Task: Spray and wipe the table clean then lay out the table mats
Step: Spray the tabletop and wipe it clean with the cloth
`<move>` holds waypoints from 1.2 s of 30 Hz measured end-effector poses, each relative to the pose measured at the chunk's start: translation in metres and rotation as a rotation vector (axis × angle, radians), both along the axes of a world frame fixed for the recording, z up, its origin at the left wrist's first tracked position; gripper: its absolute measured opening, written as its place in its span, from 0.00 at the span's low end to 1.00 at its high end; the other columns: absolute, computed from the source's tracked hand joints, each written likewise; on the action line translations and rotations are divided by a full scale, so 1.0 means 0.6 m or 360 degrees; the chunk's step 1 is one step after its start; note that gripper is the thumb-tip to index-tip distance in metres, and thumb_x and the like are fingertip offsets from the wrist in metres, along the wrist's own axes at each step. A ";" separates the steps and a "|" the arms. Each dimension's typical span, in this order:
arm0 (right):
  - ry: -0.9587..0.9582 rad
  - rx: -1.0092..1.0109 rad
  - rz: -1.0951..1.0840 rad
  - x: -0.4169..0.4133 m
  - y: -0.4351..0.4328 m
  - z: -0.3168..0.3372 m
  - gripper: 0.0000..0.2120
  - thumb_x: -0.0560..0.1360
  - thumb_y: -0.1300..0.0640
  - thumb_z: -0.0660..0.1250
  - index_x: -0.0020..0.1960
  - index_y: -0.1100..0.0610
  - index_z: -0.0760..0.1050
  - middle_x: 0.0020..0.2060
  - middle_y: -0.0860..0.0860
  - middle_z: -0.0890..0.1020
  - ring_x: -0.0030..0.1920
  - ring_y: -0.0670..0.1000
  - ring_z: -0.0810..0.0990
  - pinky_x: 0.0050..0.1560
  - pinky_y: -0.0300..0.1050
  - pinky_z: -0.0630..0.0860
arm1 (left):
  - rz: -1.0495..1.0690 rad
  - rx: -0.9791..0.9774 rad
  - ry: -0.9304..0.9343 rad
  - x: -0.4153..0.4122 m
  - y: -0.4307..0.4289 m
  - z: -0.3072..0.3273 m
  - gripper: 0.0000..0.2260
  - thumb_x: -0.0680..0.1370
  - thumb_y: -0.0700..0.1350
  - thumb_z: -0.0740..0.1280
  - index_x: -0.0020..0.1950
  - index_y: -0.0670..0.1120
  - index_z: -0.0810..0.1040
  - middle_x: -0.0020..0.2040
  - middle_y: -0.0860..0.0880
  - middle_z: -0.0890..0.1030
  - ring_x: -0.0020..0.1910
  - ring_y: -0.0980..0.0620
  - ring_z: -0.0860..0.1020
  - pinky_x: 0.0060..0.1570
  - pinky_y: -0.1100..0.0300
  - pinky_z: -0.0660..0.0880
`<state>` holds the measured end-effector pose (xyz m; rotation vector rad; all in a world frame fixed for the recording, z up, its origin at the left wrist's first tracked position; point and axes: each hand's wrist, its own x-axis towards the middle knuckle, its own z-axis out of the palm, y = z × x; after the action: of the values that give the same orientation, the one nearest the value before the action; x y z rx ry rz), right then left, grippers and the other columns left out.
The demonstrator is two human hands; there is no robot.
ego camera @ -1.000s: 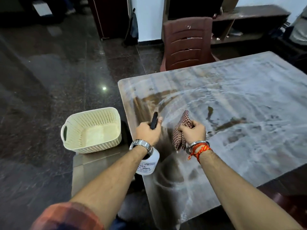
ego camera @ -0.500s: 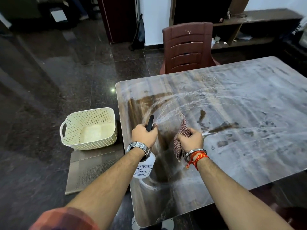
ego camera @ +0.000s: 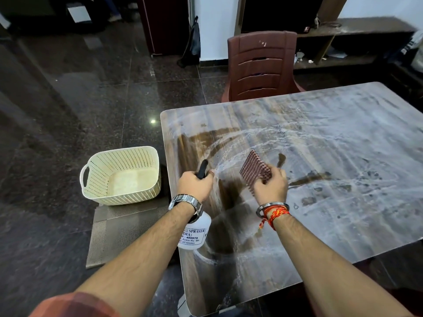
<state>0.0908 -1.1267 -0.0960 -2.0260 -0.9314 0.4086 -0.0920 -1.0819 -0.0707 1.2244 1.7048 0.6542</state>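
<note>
The table (ego camera: 343, 179) is a brown top smeared with white streaks and a few dark wiped patches. My left hand (ego camera: 194, 185) grips a white spray bottle (ego camera: 194, 234) by its black trigger head, held over the table's left edge. To its right, my right hand (ego camera: 271, 187) holds a folded red-and-white checked cloth (ego camera: 254, 169) just above the tabletop. A stack of brown table mats (ego camera: 119, 234) lies on the floor to the left of the table.
A cream perforated basket (ego camera: 121, 175) sits on the far end of the mats. A brown plastic chair (ego camera: 262, 65) stands at the table's far side. Dark polished floor spreads to the left; a low shelf (ego camera: 357, 42) runs along the back wall.
The cloth has come up from hanging bunched below my right hand to standing as a flat fold above it. The view has shifted slightly; my left hand still holds the bottle in place.
</note>
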 end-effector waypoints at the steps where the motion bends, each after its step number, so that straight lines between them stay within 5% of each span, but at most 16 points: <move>1: -0.0138 0.0045 0.0017 0.008 0.003 0.004 0.20 0.69 0.67 0.65 0.61 0.60 0.76 0.54 0.56 0.75 0.54 0.55 0.74 0.59 0.45 0.71 | 0.0004 0.0004 0.0005 -0.002 0.003 -0.002 0.20 0.70 0.59 0.69 0.32 0.43 0.80 0.34 0.41 0.85 0.33 0.38 0.83 0.33 0.47 0.81; 3: -0.0333 -0.0078 0.0228 0.021 0.014 -0.009 0.24 0.67 0.66 0.66 0.63 0.59 0.75 0.54 0.57 0.75 0.56 0.58 0.73 0.61 0.51 0.72 | 0.0000 0.0004 0.0010 -0.004 0.004 -0.008 0.20 0.69 0.59 0.69 0.33 0.42 0.81 0.34 0.41 0.85 0.34 0.39 0.84 0.33 0.44 0.82; 6: -0.0166 -0.0612 0.0802 0.019 0.028 -0.035 0.33 0.63 0.55 0.69 0.68 0.52 0.69 0.56 0.53 0.77 0.58 0.56 0.75 0.61 0.51 0.74 | -0.0008 -0.0043 0.0013 -0.001 0.001 -0.017 0.20 0.68 0.58 0.69 0.37 0.40 0.83 0.36 0.40 0.85 0.34 0.38 0.84 0.34 0.43 0.82; 9: -0.0144 -0.0682 0.0958 0.011 0.043 -0.065 0.30 0.67 0.48 0.66 0.67 0.54 0.70 0.57 0.52 0.78 0.59 0.55 0.74 0.62 0.49 0.72 | 0.0040 -0.0099 -0.0008 0.005 0.006 -0.026 0.20 0.66 0.58 0.68 0.38 0.40 0.83 0.35 0.41 0.85 0.35 0.39 0.84 0.35 0.42 0.82; 14: -0.0871 -0.0856 0.1165 -0.003 0.055 -0.140 0.30 0.79 0.43 0.50 0.77 0.55 0.52 0.77 0.54 0.56 0.75 0.56 0.53 0.74 0.51 0.49 | 0.0175 -0.0146 0.0047 0.027 0.026 -0.037 0.19 0.64 0.59 0.67 0.35 0.43 0.82 0.33 0.45 0.85 0.35 0.39 0.84 0.35 0.45 0.83; 18: -0.0987 -0.0786 0.1125 -0.005 0.087 -0.174 0.31 0.78 0.41 0.41 0.78 0.52 0.48 0.77 0.51 0.52 0.77 0.55 0.49 0.72 0.52 0.39 | 0.0232 -0.0092 0.0122 0.036 0.049 -0.043 0.13 0.69 0.53 0.69 0.35 0.43 0.79 0.33 0.43 0.85 0.34 0.39 0.83 0.33 0.52 0.80; 22: -0.1037 -0.0715 0.1061 0.002 0.152 -0.190 0.30 0.78 0.41 0.42 0.77 0.49 0.54 0.77 0.48 0.57 0.76 0.55 0.51 0.72 0.56 0.46 | 0.0323 -0.0080 0.0165 0.033 0.087 -0.046 0.13 0.73 0.49 0.69 0.33 0.43 0.77 0.28 0.45 0.79 0.34 0.39 0.83 0.33 0.54 0.78; 29: -0.1012 -0.0745 0.0926 -0.023 0.287 -0.187 0.30 0.77 0.42 0.41 0.78 0.48 0.50 0.77 0.47 0.53 0.77 0.55 0.45 0.74 0.56 0.40 | 0.0479 -0.0057 0.0174 -0.011 0.157 -0.045 0.17 0.73 0.55 0.70 0.36 0.41 0.82 0.34 0.42 0.85 0.35 0.38 0.83 0.41 0.48 0.82; 36: -0.1046 -0.0486 0.1537 -0.178 0.422 -0.182 0.28 0.78 0.43 0.40 0.77 0.46 0.50 0.77 0.46 0.52 0.77 0.55 0.44 0.74 0.55 0.36 | 0.0594 -0.0034 0.0156 -0.054 0.217 -0.042 0.20 0.64 0.59 0.66 0.34 0.41 0.80 0.32 0.45 0.84 0.34 0.37 0.82 0.42 0.45 0.81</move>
<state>-0.0162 -0.8736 -0.2053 -1.8618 -2.3897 0.3975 -0.1247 -0.9517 -0.0957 0.9421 2.0413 0.8037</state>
